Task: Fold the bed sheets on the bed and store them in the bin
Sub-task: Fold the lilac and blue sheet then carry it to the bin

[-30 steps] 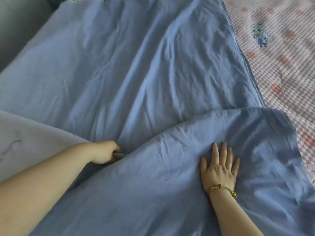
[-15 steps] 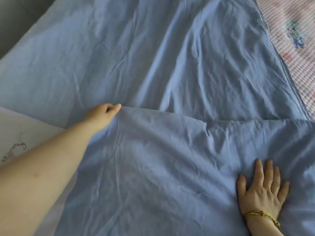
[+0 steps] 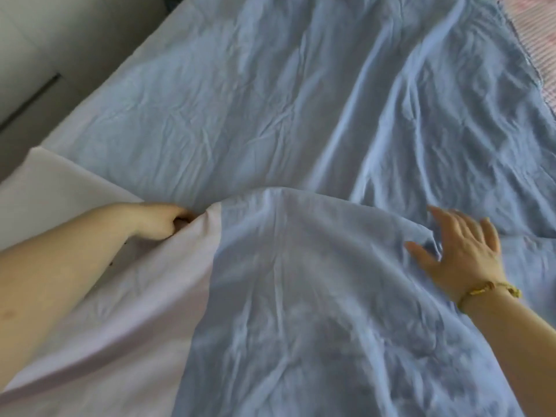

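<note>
Blue sheet (image 3: 301,115) lies spread across the bed (image 3: 546,49), near part folded over; with the left hand (image 3: 159,221) pinching the fold's edge in curled fingers (image 3: 180,219), the right hand (image 3: 463,254), fingers spread, should press flat and sweep creases rightward.

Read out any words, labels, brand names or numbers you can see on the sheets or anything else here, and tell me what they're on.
None: no word, label, number or sign can be read in this view.
The blue bed sheet and its pale lilac panel are plain.
The pink quilted cover shows only a blurred pattern.
The gold bracelet is too small to show any marking.
</note>
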